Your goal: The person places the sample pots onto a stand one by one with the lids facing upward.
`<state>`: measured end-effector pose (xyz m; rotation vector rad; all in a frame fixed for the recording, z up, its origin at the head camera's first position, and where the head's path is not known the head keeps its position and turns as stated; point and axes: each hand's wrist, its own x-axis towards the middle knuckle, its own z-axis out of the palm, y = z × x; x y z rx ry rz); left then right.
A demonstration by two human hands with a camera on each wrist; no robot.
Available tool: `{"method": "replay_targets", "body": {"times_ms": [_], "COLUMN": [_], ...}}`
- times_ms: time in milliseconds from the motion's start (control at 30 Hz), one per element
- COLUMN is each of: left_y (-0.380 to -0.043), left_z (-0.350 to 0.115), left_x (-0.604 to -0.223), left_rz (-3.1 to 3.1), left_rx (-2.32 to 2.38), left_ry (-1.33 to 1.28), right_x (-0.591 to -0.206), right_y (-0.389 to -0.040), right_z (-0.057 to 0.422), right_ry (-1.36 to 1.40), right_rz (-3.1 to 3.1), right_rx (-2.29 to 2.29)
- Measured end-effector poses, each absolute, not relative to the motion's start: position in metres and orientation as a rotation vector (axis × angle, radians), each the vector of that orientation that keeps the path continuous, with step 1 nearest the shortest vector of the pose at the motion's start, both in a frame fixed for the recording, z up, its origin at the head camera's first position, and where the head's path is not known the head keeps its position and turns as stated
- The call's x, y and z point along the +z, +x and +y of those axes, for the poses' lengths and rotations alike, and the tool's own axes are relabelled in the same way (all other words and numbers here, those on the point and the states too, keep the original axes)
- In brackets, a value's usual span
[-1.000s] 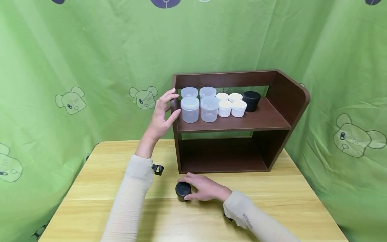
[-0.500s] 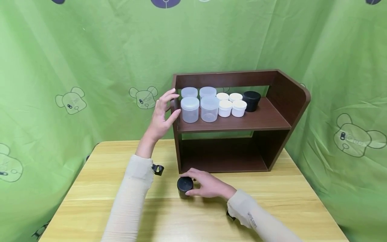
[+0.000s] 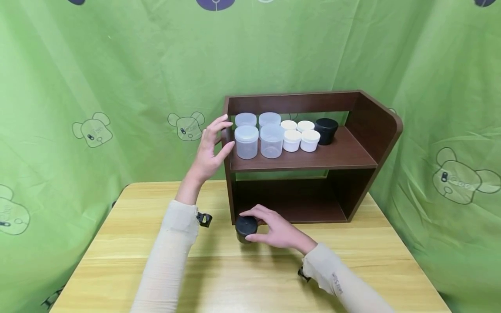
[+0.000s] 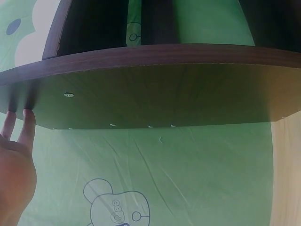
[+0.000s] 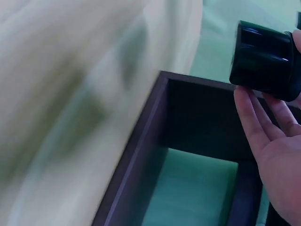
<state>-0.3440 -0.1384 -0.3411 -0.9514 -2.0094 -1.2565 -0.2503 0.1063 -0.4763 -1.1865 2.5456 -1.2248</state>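
Observation:
In the head view my right hand (image 3: 279,231) grips a small black lidded jar (image 3: 246,224) by its sides, thumb in front and fingers behind. The jar is upright and seems a little above the table, at the shelf's lower left front. The right wrist view has the same black jar (image 5: 263,59) between the fingers, its bottom visible. My left hand (image 3: 207,154) is at the left side panel of a dark brown two-tier shelf (image 3: 301,162), fingers extended. In the left wrist view its fingertips (image 4: 28,117) touch the panel's outer face (image 4: 155,94).
On the upper tier stand several clear jars (image 3: 246,145) at left, several small white jars (image 3: 309,142) in the middle and another black jar (image 3: 326,132) to their right. The shelf stands on a wooden table (image 3: 117,243). Green curtain (image 3: 117,65) hangs behind and at both sides.
My right hand has carried the black jar from the table forward and slightly right, up to the lower tier's front edge. The left hand has stayed at the side panel.

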Motion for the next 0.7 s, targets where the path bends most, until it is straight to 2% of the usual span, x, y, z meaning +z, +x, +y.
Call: {"method": "replay_targets", "body": {"times_ms": [333, 700], "left_y": [-0.342, -0.312], "left_z": [-0.136, -0.13], "left_x": [-0.34, -0.319], "left_rz": [-2.009, -2.026], "left_rx": [-1.295, -1.319], "left_ry": [-0.931, -0.923], "right_x": [-0.45, -0.413], "right_y": [-0.258, -0.262], "right_z": [0.123, 0.146], "right_ry": [-1.213, -1.181], "right_rz": [2.581, 2.744], "right_rx": [-1.414, -1.454]}}
